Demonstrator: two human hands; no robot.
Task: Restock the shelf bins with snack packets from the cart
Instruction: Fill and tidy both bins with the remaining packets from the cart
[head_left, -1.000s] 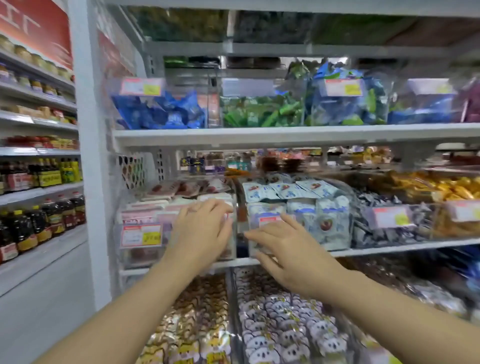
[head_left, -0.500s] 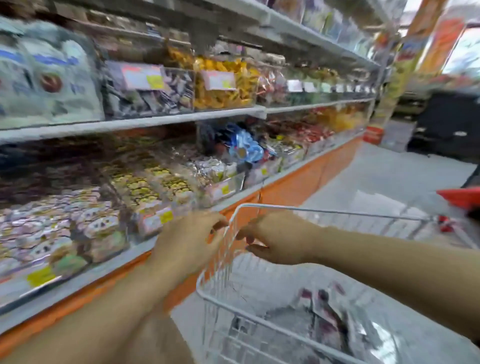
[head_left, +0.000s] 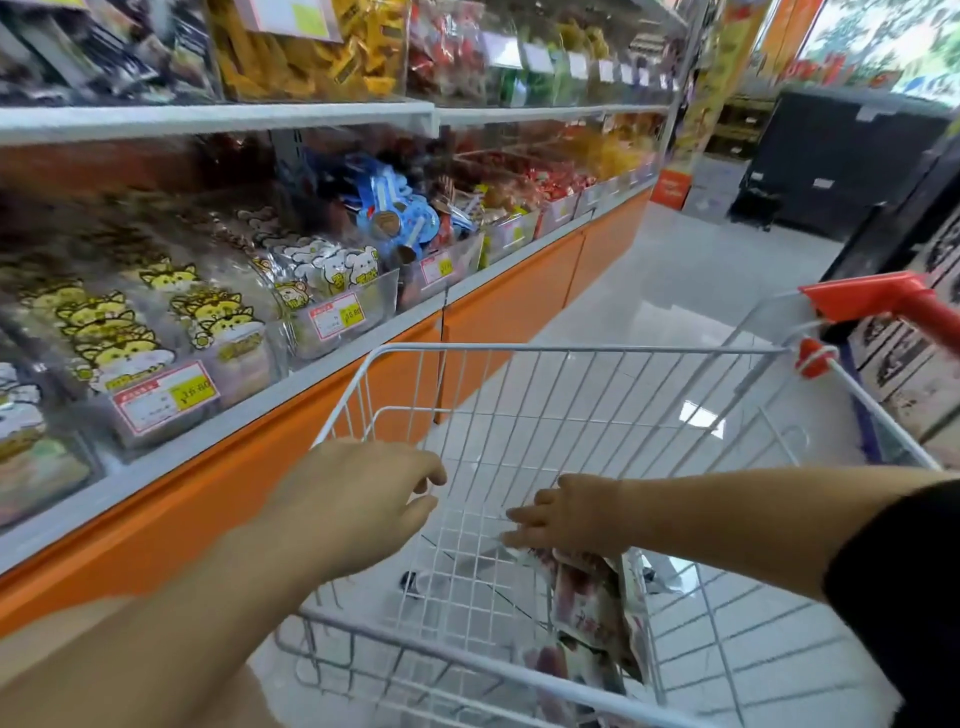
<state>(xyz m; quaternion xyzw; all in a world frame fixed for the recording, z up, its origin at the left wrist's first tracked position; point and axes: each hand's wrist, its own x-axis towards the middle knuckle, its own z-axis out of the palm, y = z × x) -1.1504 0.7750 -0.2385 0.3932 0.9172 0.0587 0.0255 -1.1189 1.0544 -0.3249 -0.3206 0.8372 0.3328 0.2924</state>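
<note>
Your right hand (head_left: 571, 514) is inside the cart (head_left: 571, 349), grasping the top of a bunch of snack packets (head_left: 592, 618); they hang with their long axis upright, lower ends toward the cart floor. Your left hand (head_left: 363, 499) hovers by the cart's left wall, fingers loosely curled, empty

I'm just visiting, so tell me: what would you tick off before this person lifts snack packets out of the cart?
1. Stock in the cart: ok. Snack packets stand inside the cart.
2. Right hand placed: ok. The right hand is directly over the packets.
3. Grip secure: cannot tell. The underside of that hand is hidden.
4. Left hand free: ok. The left hand holds nothing, above the cart's near corner.
5. Matching bin with room: cannot tell. The near shelf bins look well filled.
</note>
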